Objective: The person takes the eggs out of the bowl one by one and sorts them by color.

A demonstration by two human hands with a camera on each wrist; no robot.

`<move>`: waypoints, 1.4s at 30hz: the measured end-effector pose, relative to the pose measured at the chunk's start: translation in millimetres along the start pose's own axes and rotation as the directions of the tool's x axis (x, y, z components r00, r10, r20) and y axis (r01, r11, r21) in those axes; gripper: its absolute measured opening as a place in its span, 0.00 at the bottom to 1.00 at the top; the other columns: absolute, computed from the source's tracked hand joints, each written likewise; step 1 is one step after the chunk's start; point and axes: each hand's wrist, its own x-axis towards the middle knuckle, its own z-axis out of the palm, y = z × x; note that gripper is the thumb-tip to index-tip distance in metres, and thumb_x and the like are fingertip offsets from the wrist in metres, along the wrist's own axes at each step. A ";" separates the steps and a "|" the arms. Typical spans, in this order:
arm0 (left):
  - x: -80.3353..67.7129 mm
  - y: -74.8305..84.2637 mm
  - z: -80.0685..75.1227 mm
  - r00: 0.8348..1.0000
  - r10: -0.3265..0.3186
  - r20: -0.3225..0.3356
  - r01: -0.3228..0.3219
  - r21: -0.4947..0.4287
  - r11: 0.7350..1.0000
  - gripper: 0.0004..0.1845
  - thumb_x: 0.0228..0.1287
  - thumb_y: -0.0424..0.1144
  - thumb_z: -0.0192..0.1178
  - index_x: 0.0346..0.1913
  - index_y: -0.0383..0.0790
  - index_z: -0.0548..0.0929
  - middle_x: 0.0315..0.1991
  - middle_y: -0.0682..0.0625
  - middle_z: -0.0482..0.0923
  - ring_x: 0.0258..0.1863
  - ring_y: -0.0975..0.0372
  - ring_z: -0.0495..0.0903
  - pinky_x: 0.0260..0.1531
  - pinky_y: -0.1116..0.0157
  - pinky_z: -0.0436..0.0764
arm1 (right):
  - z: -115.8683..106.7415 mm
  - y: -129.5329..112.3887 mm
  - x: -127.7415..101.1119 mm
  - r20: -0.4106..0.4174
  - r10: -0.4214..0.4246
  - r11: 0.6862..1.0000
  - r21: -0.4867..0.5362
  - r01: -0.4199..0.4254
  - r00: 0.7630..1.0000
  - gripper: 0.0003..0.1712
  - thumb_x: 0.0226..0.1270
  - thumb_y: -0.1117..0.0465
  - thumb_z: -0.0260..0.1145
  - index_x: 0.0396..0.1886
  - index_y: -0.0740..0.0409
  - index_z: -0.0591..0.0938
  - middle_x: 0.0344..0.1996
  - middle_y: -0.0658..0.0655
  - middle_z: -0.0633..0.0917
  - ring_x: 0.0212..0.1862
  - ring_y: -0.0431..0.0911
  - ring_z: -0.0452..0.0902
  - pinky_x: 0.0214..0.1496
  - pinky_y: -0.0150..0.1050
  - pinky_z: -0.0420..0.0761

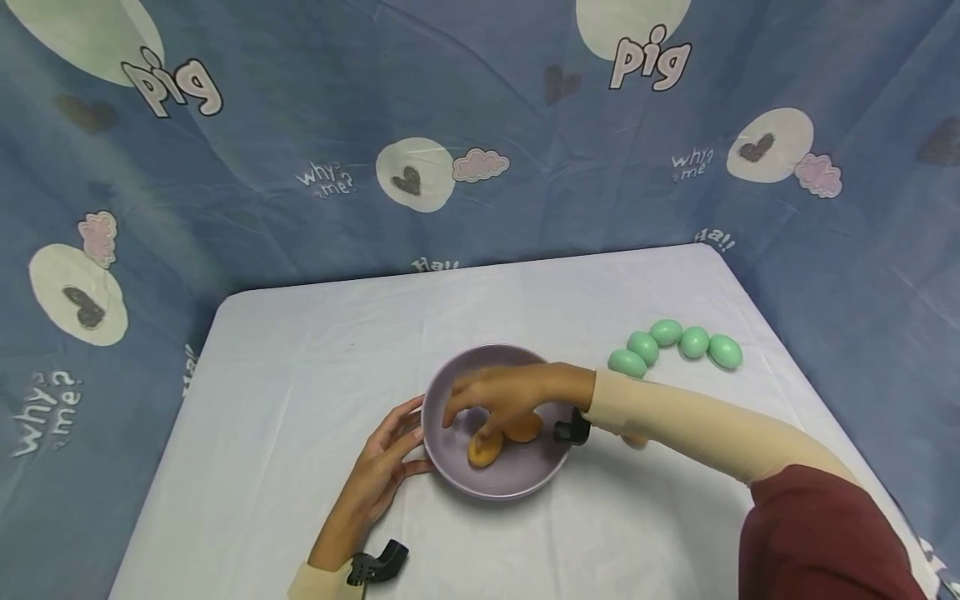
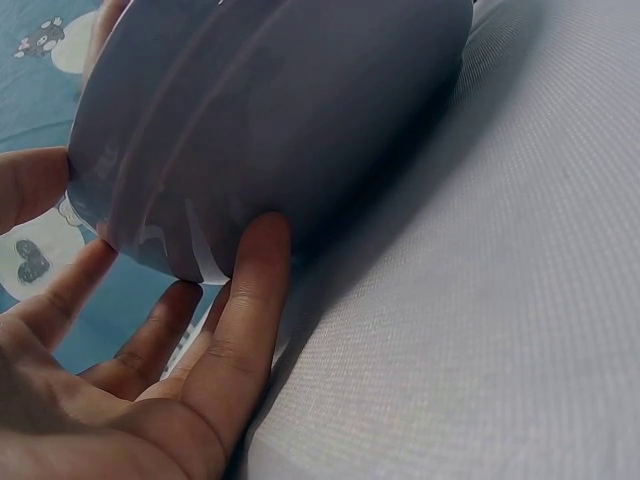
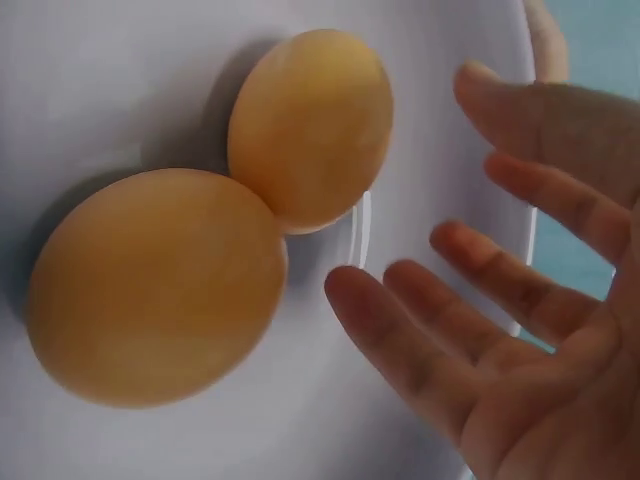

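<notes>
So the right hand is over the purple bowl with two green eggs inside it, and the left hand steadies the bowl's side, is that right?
Not quite: the two eggs in the purple bowl are orange, as the right wrist view shows. The green eggs lie on the table beyond the bowl. The right hand is over the bowl and the left hand touches its side.

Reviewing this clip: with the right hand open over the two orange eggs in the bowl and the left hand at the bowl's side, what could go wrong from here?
1. The two orange eggs lie touching in the purple bowl; the open right hand could nudge one and set both rolling.
2. The left hand only rests straight fingers against the bowl's wall, so a push might slide or tip the bowl.
3. The right sleeve passes close to the green eggs, which might get knocked and roll.
</notes>
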 end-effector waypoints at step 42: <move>0.4 -1.8 -1.4 1.000 -0.004 -0.008 0.004 0.017 1.000 0.30 0.75 0.39 0.56 0.76 0.45 0.61 0.70 0.41 0.62 0.57 0.60 0.78 0.47 0.51 0.86 | 14.5 5.9 13.4 0.192 -0.011 0.992 -0.125 0.036 0.981 0.22 0.62 0.56 0.73 0.56 0.39 0.84 0.44 0.43 0.80 0.44 0.34 0.72 0.50 0.27 0.73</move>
